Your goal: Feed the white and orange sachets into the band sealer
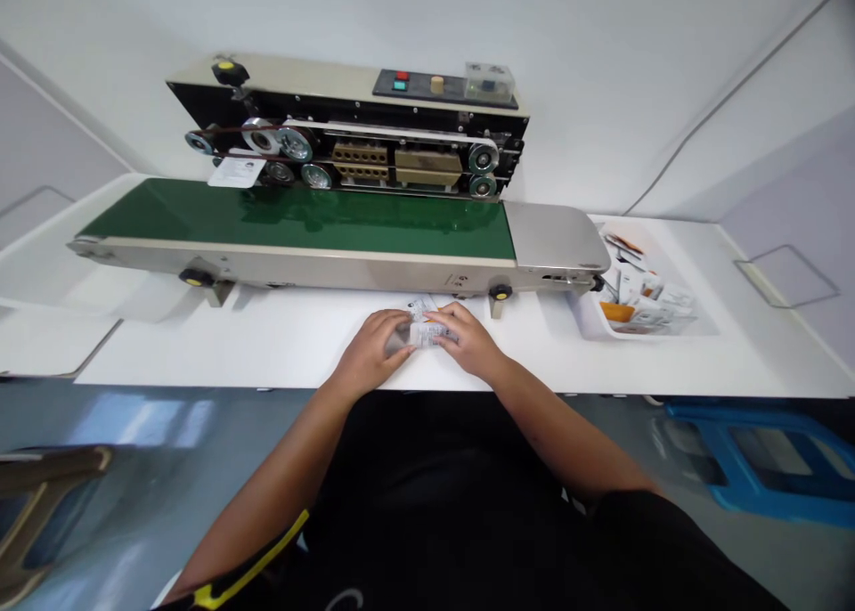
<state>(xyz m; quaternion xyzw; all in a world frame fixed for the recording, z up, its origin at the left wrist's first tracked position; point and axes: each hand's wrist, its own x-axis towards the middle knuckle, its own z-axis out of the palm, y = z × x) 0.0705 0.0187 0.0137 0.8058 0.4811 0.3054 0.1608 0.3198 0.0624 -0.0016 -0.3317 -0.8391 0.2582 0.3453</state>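
Note:
Both hands meet over the white table, in front of the conveyor. My left hand has its fingers closed on the left side of a small printed packet. On the packet's right side, my right hand grips it with thumb and fingers. The packet shows grey, white and a little orange. Behind stands a sealing machine with wheels and a green belt. Another white packet hangs at the machine's left wheels, above the belt.
A white bin with several packets stands right of the conveyor. At the left is a translucent tray. Below the table are a blue stool at right and a brown stool at left.

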